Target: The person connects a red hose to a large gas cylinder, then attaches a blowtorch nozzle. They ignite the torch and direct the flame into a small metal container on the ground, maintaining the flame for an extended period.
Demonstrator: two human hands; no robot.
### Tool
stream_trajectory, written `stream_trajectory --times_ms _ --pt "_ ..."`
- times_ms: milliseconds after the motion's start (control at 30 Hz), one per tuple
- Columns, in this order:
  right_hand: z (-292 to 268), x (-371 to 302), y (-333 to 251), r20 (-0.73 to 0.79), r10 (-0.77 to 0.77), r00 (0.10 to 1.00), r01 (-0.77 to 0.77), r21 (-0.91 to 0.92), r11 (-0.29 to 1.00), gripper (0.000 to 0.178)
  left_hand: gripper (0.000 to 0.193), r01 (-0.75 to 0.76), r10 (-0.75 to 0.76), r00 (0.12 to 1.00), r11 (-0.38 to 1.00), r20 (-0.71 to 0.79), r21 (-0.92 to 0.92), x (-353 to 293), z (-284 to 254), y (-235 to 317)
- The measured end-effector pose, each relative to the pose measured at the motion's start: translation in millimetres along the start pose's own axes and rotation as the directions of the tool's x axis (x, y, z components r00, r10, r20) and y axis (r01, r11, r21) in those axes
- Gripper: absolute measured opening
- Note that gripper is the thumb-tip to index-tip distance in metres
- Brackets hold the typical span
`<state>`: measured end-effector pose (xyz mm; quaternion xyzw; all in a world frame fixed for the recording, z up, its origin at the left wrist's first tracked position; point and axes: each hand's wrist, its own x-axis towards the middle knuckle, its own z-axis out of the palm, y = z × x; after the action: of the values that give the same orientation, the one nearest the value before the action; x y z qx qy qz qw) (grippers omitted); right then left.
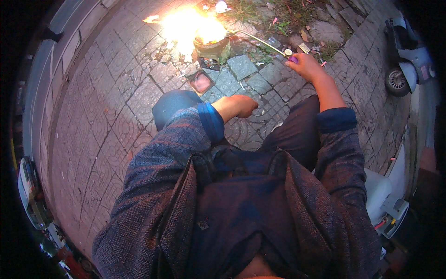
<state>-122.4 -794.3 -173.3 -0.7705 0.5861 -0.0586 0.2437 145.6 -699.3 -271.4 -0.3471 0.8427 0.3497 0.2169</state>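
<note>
At the far right my right hand (305, 67) is closed round the purple handle of a thin metal rod (260, 40). The rod slants left, and its far end reaches the edge of a bright fire (195, 28). Flames rise from a round pot-like container (212, 48), and the glare hides what burns inside. My left hand (241, 106) hangs between my knees with its fingers curled in; whatever may be in them is hidden. Just beyond it, a dark-rimmed square tray (200, 83) with a pinkish inside lies on the paving.
Loose paving slabs (242, 67) and litter surround the container. Weeds (292, 14) grow at the back right. A pale scooter (411, 60) stands at the right, and another light-coloured vehicle (388, 197) is behind my right arm. A kerb (58, 88) and road run along the left.
</note>
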Motion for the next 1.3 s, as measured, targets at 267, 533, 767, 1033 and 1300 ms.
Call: stream_trajectory --times_ms 267,533,767,1033,1300 --pt "1.7 -1.1 3.0 -0.039 0.029 0.999 -0.030 -0.023 0.999 0.041 0.048 -0.003 0.003 1.000 1.000 -0.017 0.015 -1.8 0.3 2.6" --pt "2.9 -3.0 0.1 0.028 0.054 0.998 -0.056 0.044 0.997 0.040 0.049 0.002 -0.003 1.000 1.000 -0.017 -0.011 -9.8 -3.7 6.8" --pt "2.9 -0.5 -5.0 0.046 0.004 0.999 -0.001 -0.053 0.999 0.038 0.049 0.023 -0.023 1.000 1.000 -0.003 0.004 -9.2 -1.4 6.3" --pt "6.9 -1.9 0.2 -0.034 -0.038 0.999 0.037 -0.026 0.999 0.036 0.049 0.018 -0.018 1.000 1.000 -0.004 -0.005 -7.9 0.0 6.8" --pt "13.2 -1.5 4.9 -0.122 -0.039 0.992 0.043 0.037 0.998 0.042 0.052 -0.162 0.029 0.833 0.968 -0.552 -0.194 0.6 -6.7 9.4"
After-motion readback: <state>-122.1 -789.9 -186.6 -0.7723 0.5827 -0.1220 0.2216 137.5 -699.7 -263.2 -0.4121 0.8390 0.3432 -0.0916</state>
